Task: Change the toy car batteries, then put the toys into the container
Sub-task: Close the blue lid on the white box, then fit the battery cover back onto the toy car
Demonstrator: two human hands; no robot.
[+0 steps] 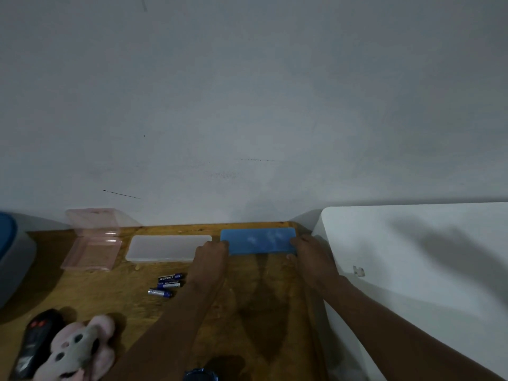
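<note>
Nearest, at the wooden table's (261, 312) left corner, a black toy car (35, 345) lies touching a pink plush (79, 350). Farther in, three batteries (167, 284) lie together. Beyond them, the left hand (210, 258) and right hand (309, 253) each grasp one end of a blue slab (259, 240), perhaps a lid, by the wall. A white tray (167, 247) and an open pink case (93, 243) sit to its left.

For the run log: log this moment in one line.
left hand: holds blue box left end | right hand: holds its right end | batteries: loose on table | toy car, plush: on table
</note>
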